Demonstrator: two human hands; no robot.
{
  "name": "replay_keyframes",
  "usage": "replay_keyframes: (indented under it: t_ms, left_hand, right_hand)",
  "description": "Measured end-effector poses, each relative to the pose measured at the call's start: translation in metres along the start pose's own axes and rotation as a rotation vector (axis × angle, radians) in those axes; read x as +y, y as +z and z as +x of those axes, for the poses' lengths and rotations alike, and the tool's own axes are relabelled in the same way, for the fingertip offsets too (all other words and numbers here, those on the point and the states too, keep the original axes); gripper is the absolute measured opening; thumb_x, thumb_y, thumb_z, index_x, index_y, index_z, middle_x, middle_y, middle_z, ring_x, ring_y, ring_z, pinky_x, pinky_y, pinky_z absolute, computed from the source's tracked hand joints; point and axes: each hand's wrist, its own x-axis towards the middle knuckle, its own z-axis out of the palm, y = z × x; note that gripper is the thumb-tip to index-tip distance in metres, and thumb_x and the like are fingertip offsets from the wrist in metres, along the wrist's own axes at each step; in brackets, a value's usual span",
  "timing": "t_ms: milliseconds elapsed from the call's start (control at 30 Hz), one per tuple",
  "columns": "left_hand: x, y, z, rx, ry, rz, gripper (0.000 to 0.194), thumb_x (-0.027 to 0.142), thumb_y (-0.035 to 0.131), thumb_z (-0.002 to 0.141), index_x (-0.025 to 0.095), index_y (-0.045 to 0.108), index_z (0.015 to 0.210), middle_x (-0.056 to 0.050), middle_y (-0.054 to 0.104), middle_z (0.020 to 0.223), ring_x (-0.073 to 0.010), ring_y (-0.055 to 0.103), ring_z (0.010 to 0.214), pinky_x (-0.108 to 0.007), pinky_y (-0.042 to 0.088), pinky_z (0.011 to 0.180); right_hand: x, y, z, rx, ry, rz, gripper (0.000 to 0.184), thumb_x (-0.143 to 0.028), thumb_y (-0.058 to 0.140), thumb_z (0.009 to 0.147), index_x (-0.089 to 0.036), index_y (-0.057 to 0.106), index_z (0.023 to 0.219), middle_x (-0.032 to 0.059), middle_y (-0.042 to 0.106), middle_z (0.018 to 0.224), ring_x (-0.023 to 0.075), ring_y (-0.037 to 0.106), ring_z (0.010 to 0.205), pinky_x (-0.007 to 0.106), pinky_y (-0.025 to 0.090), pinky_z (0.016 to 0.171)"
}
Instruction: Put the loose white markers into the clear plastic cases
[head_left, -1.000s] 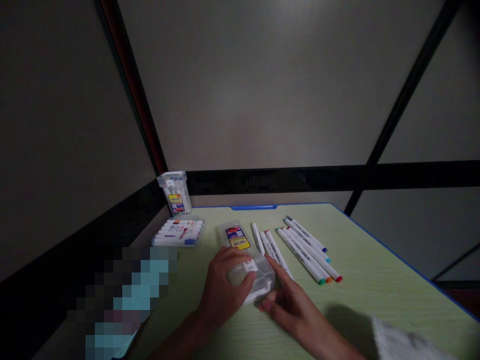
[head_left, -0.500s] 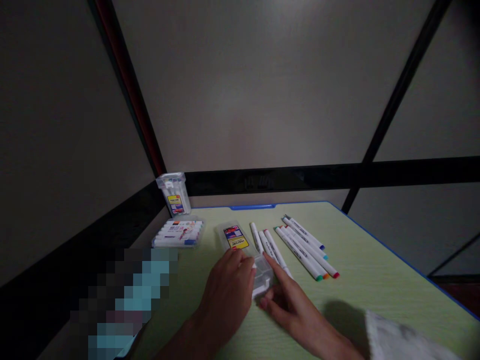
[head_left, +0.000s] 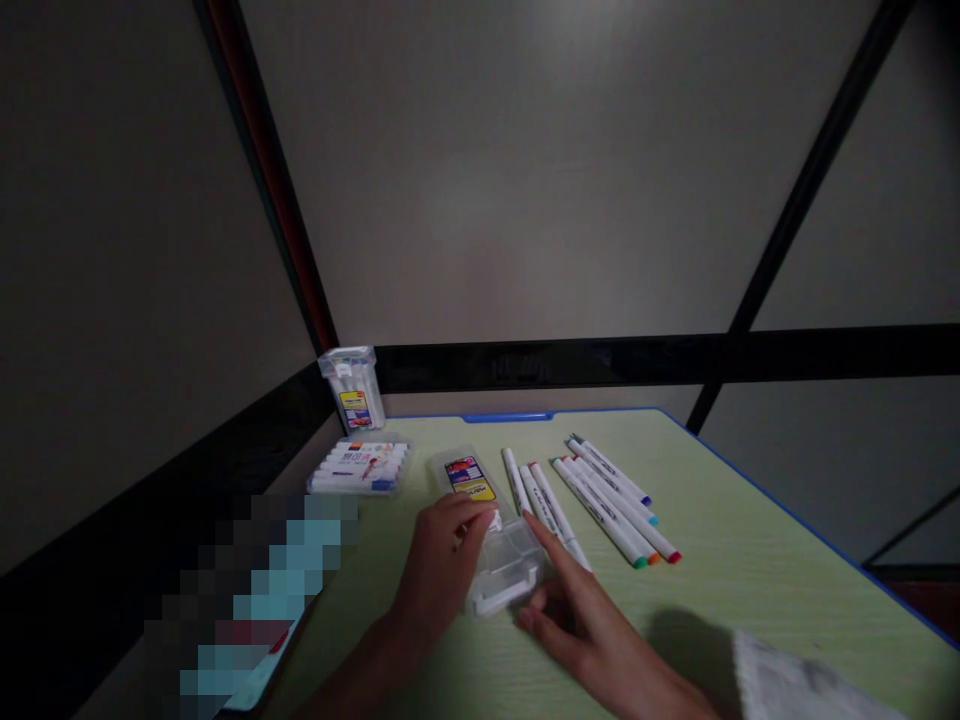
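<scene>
A clear plastic marker case (head_left: 506,570) lies opened out on the table in front of me, its part with a yellow and dark label (head_left: 471,478) pointing away. My left hand (head_left: 442,560) is over the case's middle, thumb and fingertips pinched together. A small white piece shows at those fingertips; I cannot tell whether it is a marker end or part of the case. Along the case's right side my right hand (head_left: 577,615) rests, forefinger stretched on the edge and thumb by the near corner. White markers (head_left: 551,508) lie just right of the case.
Further right lie several white markers (head_left: 611,505) with coloured ends. At the left is a flat pack of markers (head_left: 361,467), with an upright clear marker box (head_left: 355,395) behind it. The table (head_left: 720,520) has a blue edge; a wall (head_left: 510,200) stands beyond.
My left hand has drawn back a little to the left, uncovering more of the clear case, and its fingertips are now pinched higher up. The right hand has hardly moved.
</scene>
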Motion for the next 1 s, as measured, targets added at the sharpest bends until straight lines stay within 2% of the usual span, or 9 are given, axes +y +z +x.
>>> replay_keyframes:
  t_ms: [100,267,367,500,600,733,867,1000]
  left_hand:
    - [-0.003,0.002,0.001,0.064,-0.083,-0.152,0.017,0.017,0.056,0.074,0.018,0.072,0.071,-0.004,0.071,0.076,-0.0198,0.063,0.070,-0.025,0.045,0.060]
    - [-0.008,0.003,0.002,0.106,-0.053,-0.210,0.014,0.015,0.058,0.071,0.018,0.072,0.068,-0.004,0.069,0.072,-0.0177,0.061,0.067,-0.023,0.043,0.056]
    - [-0.012,0.003,0.005,0.111,-0.047,-0.219,0.013,0.015,0.059,0.070,0.018,0.072,0.066,-0.004,0.068,0.071,-0.0175,0.060,0.068,-0.025,0.045,0.062]
    - [-0.018,0.004,0.008,0.097,-0.037,-0.244,0.011,0.016,0.060,0.067,0.016,0.070,0.062,-0.004,0.067,0.067,-0.0172,0.060,0.066,-0.027,0.046,0.067]
    - [-0.021,0.005,0.009,0.101,-0.032,-0.257,0.010,0.016,0.061,0.065,0.016,0.070,0.061,-0.003,0.065,0.065,-0.0170,0.060,0.065,-0.027,0.046,0.066]
    - [-0.024,0.006,0.009,0.121,-0.036,-0.259,0.010,0.016,0.060,0.065,0.016,0.069,0.061,-0.003,0.065,0.064,-0.0162,0.059,0.064,-0.026,0.045,0.064]
    - [-0.026,0.005,0.010,0.129,-0.049,-0.251,0.009,0.015,0.061,0.063,0.016,0.069,0.060,-0.002,0.065,0.063,-0.0159,0.058,0.062,-0.025,0.043,0.060]
    - [-0.026,0.005,0.011,0.123,-0.053,-0.247,0.008,0.016,0.062,0.062,0.017,0.070,0.060,-0.002,0.066,0.063,-0.0158,0.057,0.061,-0.025,0.042,0.059]
  right_hand:
    - [-0.002,-0.001,-0.001,-0.007,0.011,-0.007,0.073,-0.026,0.049,0.081,-0.016,0.009,0.142,0.0034,0.051,0.081,0.0191,0.049,0.071,0.037,0.044,0.069]
    - [-0.004,-0.002,-0.001,-0.003,-0.021,-0.019,0.070,-0.022,0.048,0.083,-0.020,0.011,0.142,0.0048,0.053,0.086,0.0186,0.051,0.073,0.036,0.044,0.069]
    - [-0.004,-0.004,0.000,0.009,-0.080,-0.060,0.066,-0.020,0.047,0.083,-0.023,0.016,0.141,0.0083,0.054,0.100,0.0182,0.053,0.074,0.035,0.046,0.068]
    - [-0.004,-0.006,0.001,0.055,-0.172,-0.183,0.063,-0.016,0.046,0.081,-0.026,0.024,0.138,0.0123,0.042,0.127,0.0167,0.054,0.073,0.035,0.048,0.069]
    - [-0.006,-0.008,0.001,0.060,-0.201,-0.245,0.061,-0.014,0.044,0.081,-0.028,0.025,0.137,0.0120,0.032,0.138,0.0152,0.055,0.072,0.034,0.049,0.068]
    - [-0.009,-0.009,0.003,0.055,-0.222,-0.293,0.061,-0.013,0.044,0.081,-0.029,0.024,0.136,0.0108,0.033,0.137,0.0157,0.056,0.073,0.034,0.050,0.069]
    - [-0.007,-0.010,0.004,0.044,-0.227,-0.329,0.060,-0.013,0.043,0.082,-0.031,0.021,0.135,0.0103,0.033,0.138,0.0152,0.056,0.070,0.033,0.050,0.064]
    - [-0.007,-0.011,0.002,0.039,-0.238,-0.334,0.052,-0.015,0.042,0.085,-0.030,0.024,0.131,0.0101,0.032,0.138,0.0155,0.057,0.073,0.033,0.051,0.065]
